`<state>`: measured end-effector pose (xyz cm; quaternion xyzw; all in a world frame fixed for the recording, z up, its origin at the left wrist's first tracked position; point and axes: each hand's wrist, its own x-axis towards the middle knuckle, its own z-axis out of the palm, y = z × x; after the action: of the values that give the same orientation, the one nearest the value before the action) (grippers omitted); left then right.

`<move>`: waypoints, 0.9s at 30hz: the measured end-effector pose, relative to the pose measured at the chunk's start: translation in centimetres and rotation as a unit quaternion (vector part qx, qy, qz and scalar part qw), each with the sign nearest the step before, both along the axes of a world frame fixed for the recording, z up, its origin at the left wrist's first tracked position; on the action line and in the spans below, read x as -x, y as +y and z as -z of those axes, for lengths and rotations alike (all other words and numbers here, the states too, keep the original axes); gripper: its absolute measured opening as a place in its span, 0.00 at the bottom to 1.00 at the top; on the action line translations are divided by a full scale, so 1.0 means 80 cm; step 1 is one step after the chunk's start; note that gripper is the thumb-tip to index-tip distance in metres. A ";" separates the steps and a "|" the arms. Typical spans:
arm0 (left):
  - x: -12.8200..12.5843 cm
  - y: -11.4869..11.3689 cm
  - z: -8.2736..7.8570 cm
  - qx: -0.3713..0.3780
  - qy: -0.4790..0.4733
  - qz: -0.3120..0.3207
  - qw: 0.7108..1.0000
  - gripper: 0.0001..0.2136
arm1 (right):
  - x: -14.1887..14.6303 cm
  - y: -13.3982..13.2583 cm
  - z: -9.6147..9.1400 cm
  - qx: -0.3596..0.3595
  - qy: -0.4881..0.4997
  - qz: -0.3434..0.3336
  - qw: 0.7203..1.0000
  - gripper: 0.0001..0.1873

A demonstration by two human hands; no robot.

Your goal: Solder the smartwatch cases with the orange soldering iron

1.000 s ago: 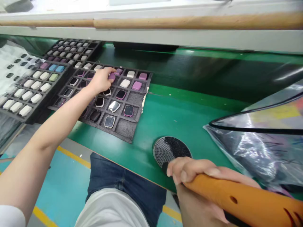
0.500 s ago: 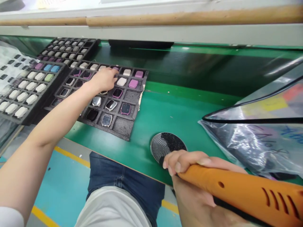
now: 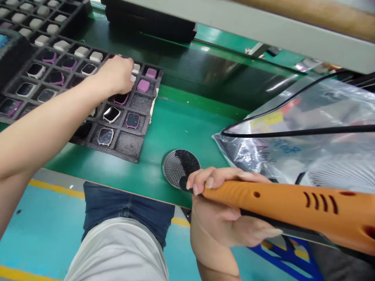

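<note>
The view has swung round since a moment ago, and the foam tray [image 3: 129, 150] has gone up toward ten o'clock, with the orange tool [image 3: 278, 199] now lying nearly level across four o'clock.

And here's the left arm [image 3: 43, 117], stretched out straight from nine o'clock, with the left hand [image 3: 115, 74] curled over, knuckles up, fingers pointing down into the top rows of the tray. It's right among the pale cases and beside a pink watch case [image 3: 143, 85], but whether it's gripping one, I can't tell from here; the fingertips are hidden.

Over at five o'clock, the right hand [image 3: 213, 222] is closed firmly around the tool, its fingers [image 3: 211, 175] wrapped over the top and the thumb running along underneath. The two hands are well apart. The tool's dark tip sits just against a round perforated disc [image 3: 172, 171] on the green bench [image 3: 181, 128], and a clear plastic bag [image 3: 293, 156] spreads out at three o'clock.
</note>
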<state>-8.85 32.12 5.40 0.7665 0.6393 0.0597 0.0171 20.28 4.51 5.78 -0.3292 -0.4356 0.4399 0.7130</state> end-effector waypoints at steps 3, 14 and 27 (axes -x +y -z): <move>-0.012 -0.058 -0.031 -0.050 -0.016 0.023 0.998 0.21 | -0.003 -0.002 0.001 0.010 -0.012 -0.008 1.000 0.23; -0.092 -0.392 0.032 -0.028 -0.139 0.288 0.947 0.14 | -0.003 -0.023 -0.008 0.077 -0.043 -0.003 0.996 0.27; -0.099 -0.395 0.068 -0.038 -0.251 0.229 0.940 0.13 | -0.018 -0.018 0.002 0.044 -0.106 -0.036 0.993 0.28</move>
<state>-0.92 0.53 -0.04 0.8525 0.4185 0.2686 0.1611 21.72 3.04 5.65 -0.3887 -0.5003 0.4471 0.6315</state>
